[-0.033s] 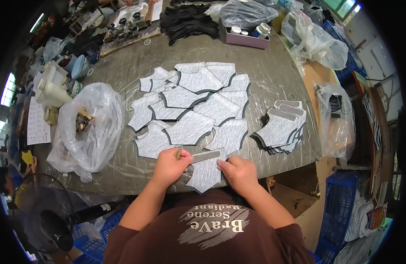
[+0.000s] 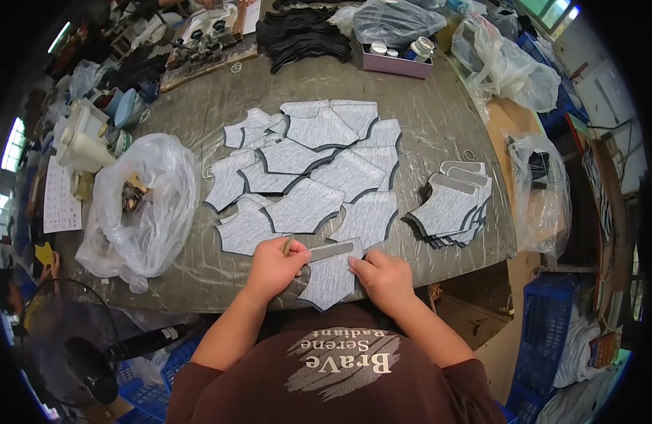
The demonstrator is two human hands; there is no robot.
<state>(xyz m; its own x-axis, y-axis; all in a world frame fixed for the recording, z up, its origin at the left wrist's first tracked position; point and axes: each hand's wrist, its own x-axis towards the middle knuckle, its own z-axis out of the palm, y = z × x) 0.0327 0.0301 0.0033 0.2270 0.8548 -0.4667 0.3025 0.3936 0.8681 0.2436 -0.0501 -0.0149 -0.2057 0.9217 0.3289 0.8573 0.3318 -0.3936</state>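
A light grey, heathered shoe-upper-like piece with dark cut edges lies at the table's near edge, in front of my body. A darker grey strip runs along its top. My left hand is closed at the piece's upper left corner, and a small olive-tan strip sticks up between its fingers. On the opposite side, my right hand pinches the upper right edge between thumb and fingers. Just beyond, several similar pieces lie overlapping.
To the right sits a stack of pieces with dark strips. A clear plastic bag with scraps stands left. Black pieces and a purple box with bottles are at the back. A fan stands lower left, near another person's hand.
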